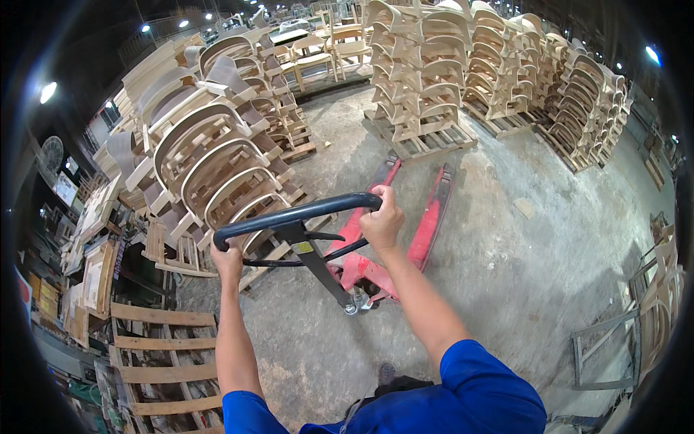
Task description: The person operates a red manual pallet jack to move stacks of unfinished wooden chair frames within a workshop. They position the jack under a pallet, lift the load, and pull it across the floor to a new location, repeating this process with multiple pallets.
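Both my hands grip the black loop handle of a red pallet jack. My left hand is closed round the handle's left corner, and my right hand wraps its right corner. From the handle a dark steel shaft slopes down to the wheel base. The pallet jack's red forks stretch away from me over the concrete, with nothing on them. Their tips point toward a wooden pallet bearing tall stacks of curved wooden chair frames.
More stacked chair frames lean close on the left, beside the jack. A slatted pallet lies at the near left. Further stacks stand at the far right. A grey metal frame stands at the right. Grey concrete floor surrounds the jack.
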A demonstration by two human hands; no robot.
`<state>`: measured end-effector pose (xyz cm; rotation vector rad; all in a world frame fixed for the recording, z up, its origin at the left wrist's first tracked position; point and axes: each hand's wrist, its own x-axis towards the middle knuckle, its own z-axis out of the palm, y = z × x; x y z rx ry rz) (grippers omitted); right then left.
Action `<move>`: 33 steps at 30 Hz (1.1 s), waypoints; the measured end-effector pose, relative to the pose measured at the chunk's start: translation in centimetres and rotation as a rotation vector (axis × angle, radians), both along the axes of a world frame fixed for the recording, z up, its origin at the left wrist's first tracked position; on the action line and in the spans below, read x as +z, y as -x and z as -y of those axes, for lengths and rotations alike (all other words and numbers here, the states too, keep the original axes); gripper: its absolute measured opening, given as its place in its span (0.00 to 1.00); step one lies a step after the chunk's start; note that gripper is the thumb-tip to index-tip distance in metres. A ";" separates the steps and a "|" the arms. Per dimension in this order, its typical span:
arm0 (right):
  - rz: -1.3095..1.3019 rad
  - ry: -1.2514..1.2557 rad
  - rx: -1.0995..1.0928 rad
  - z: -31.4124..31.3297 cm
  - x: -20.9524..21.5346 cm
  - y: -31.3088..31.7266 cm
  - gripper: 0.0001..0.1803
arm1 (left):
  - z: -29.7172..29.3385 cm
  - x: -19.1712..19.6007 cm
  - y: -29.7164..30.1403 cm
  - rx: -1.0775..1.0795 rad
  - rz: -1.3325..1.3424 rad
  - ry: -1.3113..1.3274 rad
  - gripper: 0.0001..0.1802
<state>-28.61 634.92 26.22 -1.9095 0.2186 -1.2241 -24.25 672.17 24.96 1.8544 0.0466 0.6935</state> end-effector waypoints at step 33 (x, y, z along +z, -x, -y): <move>0.003 -0.398 -0.043 -5.1 -10.7 6.5 0.12 | -3.3 -10.4 -4.5 -0.634 -0.012 0.443 0.04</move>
